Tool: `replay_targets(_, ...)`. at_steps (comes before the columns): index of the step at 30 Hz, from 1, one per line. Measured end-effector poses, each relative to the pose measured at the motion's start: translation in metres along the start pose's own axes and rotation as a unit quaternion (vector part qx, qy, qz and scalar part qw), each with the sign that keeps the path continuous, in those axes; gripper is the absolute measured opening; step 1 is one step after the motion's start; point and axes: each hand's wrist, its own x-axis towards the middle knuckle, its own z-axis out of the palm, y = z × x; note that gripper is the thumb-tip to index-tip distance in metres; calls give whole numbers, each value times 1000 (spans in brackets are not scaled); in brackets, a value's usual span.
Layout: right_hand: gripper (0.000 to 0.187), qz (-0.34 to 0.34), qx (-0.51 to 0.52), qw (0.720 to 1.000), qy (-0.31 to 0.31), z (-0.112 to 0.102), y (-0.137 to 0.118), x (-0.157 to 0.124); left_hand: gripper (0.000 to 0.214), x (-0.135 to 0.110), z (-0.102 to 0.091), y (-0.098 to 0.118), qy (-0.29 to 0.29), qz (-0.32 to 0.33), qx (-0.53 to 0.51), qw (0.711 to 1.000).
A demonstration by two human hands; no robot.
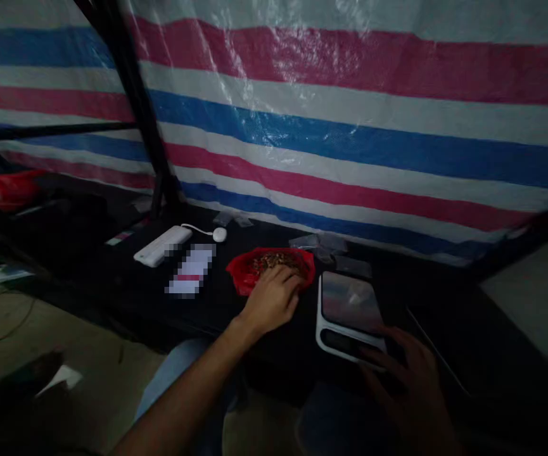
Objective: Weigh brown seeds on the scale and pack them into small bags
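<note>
My left hand (276, 296) reaches into a red plastic bag (240, 275), its fingers bent and close together against a heap of small brownish-gold pieces (274, 259). The fingertips are hidden, and the pieces are too small and dark to name. To the right of the bag lies a white digital kitchen scale (350, 303) with a shiny top plate and a dark display strip. At the scale's front right corner is my right hand (404, 373), fingers spread, dim in shadow. Whether it touches the scale I cannot tell.
On the black table (159, 316) lie a phone (192, 271), a white power strip (163, 246) and a round white plug (219, 234). Clear plastic bags (318, 244) lie behind the red bag. A striped tarp (350, 126) hangs behind, beside a dark metal post (140, 95).
</note>
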Motion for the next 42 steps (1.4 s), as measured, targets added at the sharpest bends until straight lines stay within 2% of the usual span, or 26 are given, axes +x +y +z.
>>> replay_targets(5,17,12,25,1000,13,9,-2,1,25,-13,11,3,30,11,-17,999)
replay_targets(9,17,33,43,998,15,7,-4,0,27,-17,8,2,46,28,-44,998)
replay_targets(11,17,38,47,998,14,6,-4,-1,29,-18,4,-1,60,15,-36,997)
replay_targets(15,17,38,47,998,8,4,-5,-1,30,-18,-1,-7,93,-51,6,994)
replay_targets(21,16,32,46,998,5,4,-4,-1,28,-16,1,-14,88,-97,5,991)
replay_targets(36,20,62,67,996,-5,2,-6,-3,23,-13,-1,-21,98,-107,-44,988)
replay_targets(39,29,100,84,991,-15,0,-8,-4,25,-14,0,-20,101,-110,-23,988)
replay_targets(42,51,190,107,976,-24,-4,-11,-3,33,-13,-1,-20,102,-122,2,987)
